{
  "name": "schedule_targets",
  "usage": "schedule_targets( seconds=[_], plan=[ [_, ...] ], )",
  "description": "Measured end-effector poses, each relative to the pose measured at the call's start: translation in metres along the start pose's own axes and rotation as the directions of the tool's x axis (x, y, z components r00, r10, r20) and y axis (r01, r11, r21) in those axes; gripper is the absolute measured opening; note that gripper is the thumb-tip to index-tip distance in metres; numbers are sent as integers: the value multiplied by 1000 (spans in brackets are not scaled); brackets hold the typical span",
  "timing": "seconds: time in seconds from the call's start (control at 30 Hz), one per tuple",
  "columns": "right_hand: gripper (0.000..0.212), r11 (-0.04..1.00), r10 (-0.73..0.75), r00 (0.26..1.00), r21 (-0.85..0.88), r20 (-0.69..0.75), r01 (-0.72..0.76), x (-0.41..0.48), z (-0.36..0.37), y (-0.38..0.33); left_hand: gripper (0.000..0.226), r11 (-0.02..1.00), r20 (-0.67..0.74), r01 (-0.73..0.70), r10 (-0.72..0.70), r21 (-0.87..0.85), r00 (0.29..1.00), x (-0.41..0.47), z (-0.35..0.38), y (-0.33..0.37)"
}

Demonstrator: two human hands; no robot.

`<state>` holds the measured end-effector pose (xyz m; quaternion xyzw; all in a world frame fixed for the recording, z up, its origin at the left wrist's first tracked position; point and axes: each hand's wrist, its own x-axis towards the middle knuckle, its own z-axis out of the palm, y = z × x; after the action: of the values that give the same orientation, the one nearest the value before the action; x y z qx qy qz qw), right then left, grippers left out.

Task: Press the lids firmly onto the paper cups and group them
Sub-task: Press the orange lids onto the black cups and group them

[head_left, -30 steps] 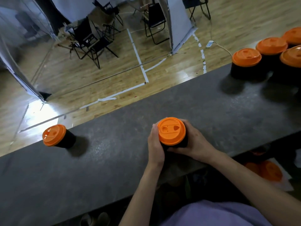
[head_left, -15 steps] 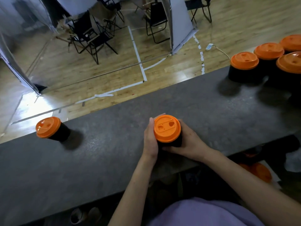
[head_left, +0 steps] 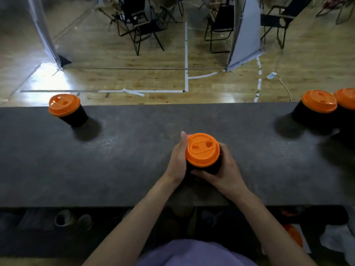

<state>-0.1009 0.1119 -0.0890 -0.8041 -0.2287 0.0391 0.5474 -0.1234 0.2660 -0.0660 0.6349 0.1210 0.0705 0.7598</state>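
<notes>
Head view: both hands meet at the middle of the dark desk point(head_left: 134, 160). The left hand point(head_left: 177, 162) lies along the left side of a black paper cup point(head_left: 213, 168), and the tip of one of its fingers point(head_left: 183, 136) shows past the far rim. The right hand point(head_left: 224, 171) wraps the cup's right side with its thumb across the near wall. Both sets of fingers are thus closed around the cup and hold it between them. The cup stands upright on the desk. An orange lid point(head_left: 202, 149) sits on top of it, just above the fingers, with its drinking hole facing up.

Well to the left of the fingers, near the desk's far edge, a second cup point(head_left: 75, 118) stands alone under its own orange cap point(head_left: 64, 105). Well to the right of the fingers, a lidded cup point(head_left: 307, 120) stands just beside another lidded cup point(head_left: 345, 98), which the frame edge cuts off.

Beyond the fingers, past the desk, lies a wooden floor point(head_left: 211, 89) with white tape lines, folding chairs point(head_left: 140, 25) and a white panel point(head_left: 247, 35). Below the right forearm, under the desk, some loose orange lids point(head_left: 294, 235) lie on white paper.
</notes>
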Motion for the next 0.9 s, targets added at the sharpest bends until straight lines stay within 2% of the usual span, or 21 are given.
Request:
schedule_targets(
  seconds=[0.2,0.53,0.6,0.67,0.73,0.83,0.9],
  plan=[
    [87,1000,-2,999,5,-33,2,0,2,2,62,999,26,-44,44,-6,999,1,0,-3],
    [82,1000,3,1000,-21,-20,-3,-1,2,3,56,1000,43,-26,27,-9,999,3,-4,-5],
    [81,999,12,999,-38,32,-11,-2,0,2,59,999,26,-31,32,-36,999,3,-5,-8],
    [81,998,3,998,-55,69,0,-2,1,1,65,998,-23,-56,57,15,998,3,-3,-11],
    [86,999,0,999,-53,49,3,-1,4,-1,64,997,-34,-62,63,50,997,2,-1,-10],
    [87,999,43,999,-29,7,-43,-2,3,-3,60,998,46,-3,0,61,999,2,-4,-4],
    [85,998,41,998,-44,39,-39,-2,0,-1,55,996,48,20,-24,84,999,2,-6,1]
  ],
)
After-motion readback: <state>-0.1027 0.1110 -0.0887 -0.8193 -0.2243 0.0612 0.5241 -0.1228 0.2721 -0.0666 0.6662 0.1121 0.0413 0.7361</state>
